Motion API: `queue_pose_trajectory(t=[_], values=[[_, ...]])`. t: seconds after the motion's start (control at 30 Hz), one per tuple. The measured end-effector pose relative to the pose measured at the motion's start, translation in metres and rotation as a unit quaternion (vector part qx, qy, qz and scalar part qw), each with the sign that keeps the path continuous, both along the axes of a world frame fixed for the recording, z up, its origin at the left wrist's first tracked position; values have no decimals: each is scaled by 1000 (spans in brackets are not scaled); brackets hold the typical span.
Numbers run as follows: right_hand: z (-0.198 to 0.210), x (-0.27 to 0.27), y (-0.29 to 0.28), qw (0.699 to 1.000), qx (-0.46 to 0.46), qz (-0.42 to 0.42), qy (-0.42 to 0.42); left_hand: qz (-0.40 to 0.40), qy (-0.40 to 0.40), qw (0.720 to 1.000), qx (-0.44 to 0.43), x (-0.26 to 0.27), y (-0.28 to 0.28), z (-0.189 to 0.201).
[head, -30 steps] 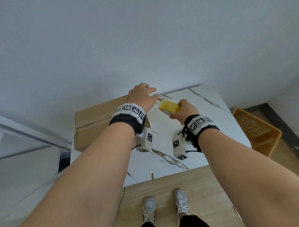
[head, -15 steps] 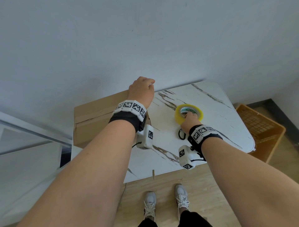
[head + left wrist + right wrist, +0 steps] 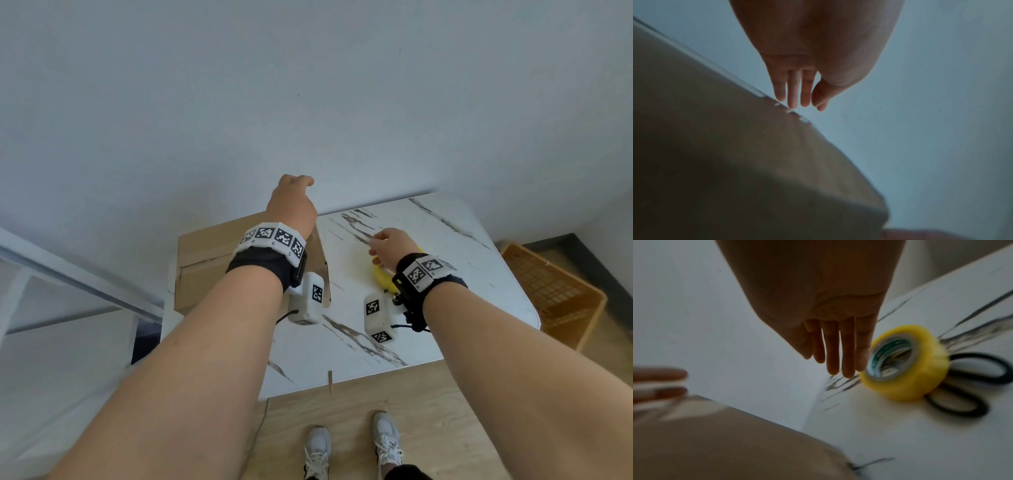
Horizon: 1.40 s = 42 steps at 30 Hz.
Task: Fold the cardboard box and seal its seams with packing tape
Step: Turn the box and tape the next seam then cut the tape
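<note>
The brown cardboard box [image 3: 205,260] stands on the left part of the marble table [image 3: 445,329], with clear tape along its top seam. My left hand [image 3: 301,181] hovers over the box's far right corner. Its fingers [image 3: 793,95] are straight and their tips are just off the taped edge of the box [image 3: 715,154]. My right hand [image 3: 376,243] is open, with straight fingers [image 3: 846,353], and holds nothing. It hangs just left of the yellow tape roll [image 3: 904,363], which lies on the table. In the head view my wrist partly hides the tape roll [image 3: 382,279].
Black-handled scissors [image 3: 972,386] lie on the table right behind the roll. An orange plastic basket [image 3: 555,294] stands on the floor to the table's right. A wall rises close behind the table. My shoes [image 3: 352,448] are at its near edge.
My right hand put the tape roll down on the table, let go of it and drew back left toward the box. My left hand slid farther along the box top to its far corner.
</note>
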State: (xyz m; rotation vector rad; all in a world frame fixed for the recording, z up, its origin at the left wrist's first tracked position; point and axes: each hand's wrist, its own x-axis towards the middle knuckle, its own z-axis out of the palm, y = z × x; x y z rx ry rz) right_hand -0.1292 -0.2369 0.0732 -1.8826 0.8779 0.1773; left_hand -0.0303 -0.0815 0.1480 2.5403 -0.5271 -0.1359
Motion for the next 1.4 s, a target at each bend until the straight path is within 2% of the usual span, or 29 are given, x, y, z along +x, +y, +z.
queue_pose_trajectory(t=[0.1, 0.17, 0.27, 0.47, 0.57, 0.7, 0.8, 0.93, 0.97, 1.0, 1.03, 1.07, 1.1, 1.13, 1.2, 1.27, 1.4], values=[[23, 15, 19, 992, 118, -9, -45, 16, 6, 999, 39, -2, 15, 0], [34, 20, 30, 984, 172, -6, -45, 17, -1, 995, 100, -5, 23, -2], [36, 23, 45, 976, 214, 18, -38, 14, 4, 983, 185, -9, 32, -10], [35, 23, 54, 961, 262, 3, -92, -3, 9, 978, 207, -14, 35, -18], [34, 23, 60, 966, 235, -2, -106, -2, -6, 979, 202, -16, 35, -22], [36, 29, 76, 986, 151, 18, -66, 4, -22, 979, 201, -17, 34, -26], [36, 31, 82, 987, 162, 8, -18, 3, -30, 978, 207, -18, 33, -28], [34, 28, 86, 981, 185, -55, -19, 7, -35, 978, 204, -20, 32, -29], [33, 22, 91, 998, 49, 34, 14, 6, -34, 978, 204, -20, 33, -28], [25, 20, 89, 986, -85, 143, 17, 4, -32, 979, 203, -20, 33, -28], [26, 21, 88, 984, -101, 145, 5, 2, -30, 979, 202, -19, 33, -28], [30, 24, 85, 998, -12, 53, -24, 1, -27, 979, 200, -19, 34, -27], [34, 28, 75, 998, 30, -16, -56, 1, -26, 980, 199, -19, 34, -27], [32, 26, 70, 997, -5, -31, -73, 1, -25, 980, 196, -20, 34, -26], [42, 26, 70, 993, -33, -14, -116, 2, -24, 982, 190, -21, 35, -26], [45, 25, 74, 991, -7, 2, -136, 1, -13, 984, 180, -20, 35, -26], [38, 23, 79, 993, -11, 27, -111, -5, 17, 992, 126, -14, 39, -20]])
